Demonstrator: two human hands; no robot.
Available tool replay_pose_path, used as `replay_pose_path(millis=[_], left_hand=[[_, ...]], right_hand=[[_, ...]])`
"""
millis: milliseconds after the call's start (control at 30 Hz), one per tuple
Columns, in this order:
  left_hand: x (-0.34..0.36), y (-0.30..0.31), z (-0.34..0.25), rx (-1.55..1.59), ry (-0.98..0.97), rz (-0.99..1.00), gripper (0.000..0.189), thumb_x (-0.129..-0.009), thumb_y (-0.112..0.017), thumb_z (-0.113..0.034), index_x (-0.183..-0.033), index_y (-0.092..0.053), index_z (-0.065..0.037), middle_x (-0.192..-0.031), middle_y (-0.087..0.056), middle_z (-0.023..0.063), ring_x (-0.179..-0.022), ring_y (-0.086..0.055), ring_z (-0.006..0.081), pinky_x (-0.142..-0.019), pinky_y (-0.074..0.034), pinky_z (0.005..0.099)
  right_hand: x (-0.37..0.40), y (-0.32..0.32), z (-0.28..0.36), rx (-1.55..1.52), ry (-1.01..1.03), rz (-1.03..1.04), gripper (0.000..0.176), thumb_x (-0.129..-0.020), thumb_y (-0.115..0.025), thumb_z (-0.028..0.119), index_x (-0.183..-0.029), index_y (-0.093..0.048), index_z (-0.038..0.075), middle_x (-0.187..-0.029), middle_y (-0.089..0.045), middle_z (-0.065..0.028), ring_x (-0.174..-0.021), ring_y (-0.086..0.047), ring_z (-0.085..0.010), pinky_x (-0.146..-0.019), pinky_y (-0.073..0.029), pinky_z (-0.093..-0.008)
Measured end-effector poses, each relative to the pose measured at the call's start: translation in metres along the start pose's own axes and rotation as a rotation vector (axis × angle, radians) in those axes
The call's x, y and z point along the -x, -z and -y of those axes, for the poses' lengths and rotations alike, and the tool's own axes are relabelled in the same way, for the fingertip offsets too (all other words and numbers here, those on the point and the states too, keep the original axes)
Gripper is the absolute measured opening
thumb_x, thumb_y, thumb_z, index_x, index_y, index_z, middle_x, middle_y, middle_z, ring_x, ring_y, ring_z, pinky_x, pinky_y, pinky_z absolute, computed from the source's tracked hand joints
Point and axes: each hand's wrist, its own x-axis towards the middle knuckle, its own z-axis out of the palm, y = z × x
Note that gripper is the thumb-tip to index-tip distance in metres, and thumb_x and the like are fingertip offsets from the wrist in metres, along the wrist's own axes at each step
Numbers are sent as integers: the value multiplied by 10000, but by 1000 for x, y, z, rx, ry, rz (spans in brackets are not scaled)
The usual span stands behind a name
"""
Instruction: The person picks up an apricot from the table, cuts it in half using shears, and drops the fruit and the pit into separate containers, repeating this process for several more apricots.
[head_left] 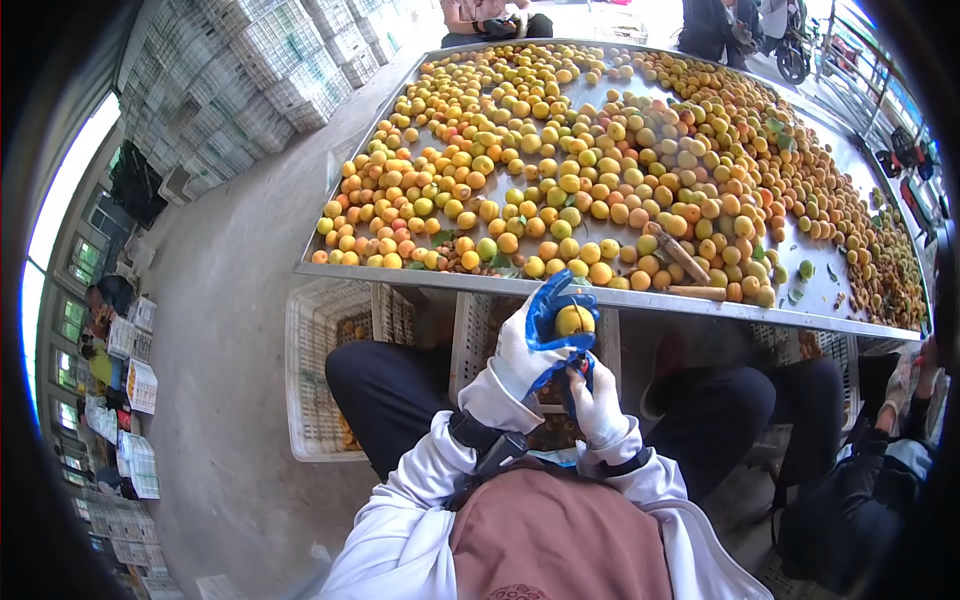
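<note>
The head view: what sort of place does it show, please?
Probably a fruit-sorting shed: yellow-orange fruit covers much of a large metal-edged table, plastic crates stand beneath it, and tall stacked crates fill the upper left.

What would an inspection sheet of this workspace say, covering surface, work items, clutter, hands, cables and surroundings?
Surface: metal table, largely covered, bare metal in patches.
Work items: loose fruit, yellow to orange, some green; one yellow fruit in hand.
Clutter: brown sticks and leaves among the fruit.
Hands: left hand gloved, holding the yellow fruit; right hand gloved, closed around a small dark item, kind unclear.
Cables: nothing seen.
Surroundings: crates under the table; people nearby.
</note>
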Motion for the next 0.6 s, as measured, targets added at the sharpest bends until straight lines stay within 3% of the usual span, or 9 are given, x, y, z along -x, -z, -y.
replay_pose_path(millis=[33, 133, 267, 333, 400, 433, 500, 533, 600], left_hand=[[-1, 3, 4, -1, 1, 3, 586, -863, -744, 7, -1391, -493, 43, -1273, -623, 159, -1111, -639, 221, -957, -545, 328], [1, 16, 19, -39, 249, 42, 468, -908, -732, -101, -1316, -544, 34, -1156, -671, 157, -1022, -677, 230, -912, -566, 330], [7, 12, 17, -58, 250, 7, 408, -895, -753, -111, -1237, -578, 27, -1111, -683, 153, -997, -682, 204, -884, -565, 319], [3, 11, -2, -646, -32, 112, 372, -881, -770, -122, -1179, -599, 22, -1055, -699, 140, -964, -683, 169, -863, -559, 306], [0, 17, -5, -700, -50, 117, 364, -877, -773, -119, -1167, -605, 22, -1033, -703, 131, -946, -683, 157, -858, -556, 303], [-1, 20, -6, -755, -67, 123, 355, -872, -775, -116, -1155, -611, 22, -1012, -708, 122, -928, -683, 145, -852, -554, 300], [-3, 33, 3, -793, -97, 149, 356, -864, -786, -122, -1150, -621, 13, -997, -711, 107, -906, -682, 139, -849, -555, 298], [-3, 37, 5, -773, -69, 187, 374, -863, -788, -124, -1163, -613, 17, -1011, -708, 112, -925, -680, 146, -859, -557, 307], [-4, 45, 13, -757, -41, 230, 393, -863, -789, -127, -1176, -605, 21, -1025, -705, 117, -944, -678, 153, -870, -558, 316]], right_hand=[[0, 1, 2, -1, 0, -3, 261, -951, -458, -10, -1155, -620, -31, -943, -689, -132, -889, -646, -207, -840, -496, -326], [-3, 3, 9, 44, 14, -29, 256, -953, -463, -9, -1154, -619, -35, -942, -689, -139, -895, -652, -215, -843, -498, -330], [-2, 5, 7, 128, 25, -17, 228, -961, -474, 2, -1133, -616, -42, -938, -689, -127, -880, -656, -223, -821, -506, -345], [-1, 4, 5, 126, 36, -23, 216, -967, -479, 9, -1127, -612, -45, -928, -687, -109, -864, -654, -230, -811, -509, -353], [-3, 2, 6, -34, 33, -18, 147, -966, -556, 63, -1066, -624, -21, -839, -663, -101, -735, -628, -211, -693, -501, -338], [-3, 4, 8, -38, 30, -19, 147, -966, -556, 63, -1066, -624, -21, -839, -663, -101, -735, -628, -211, -693, -501, -338], [-3, 10, 19, -286, -318, 135, 177, -1001, -564, 150, -1062, -633, -1, -829, -629, -20, -719, -564, -110, -648, -460, -266], [-4, 14, 30, -345, -409, 203, 190, -1036, -529, 227, -1077, -628, 70, -771, -574, 5, -594, -488, -55, -531, -394, -211], [-5, 17, 28, -477, -525, 224, 184, -1033, -539, 234, -1058, -617, 69, -750, -554, 17, -573, -474, -55, -506, -386, -214]])
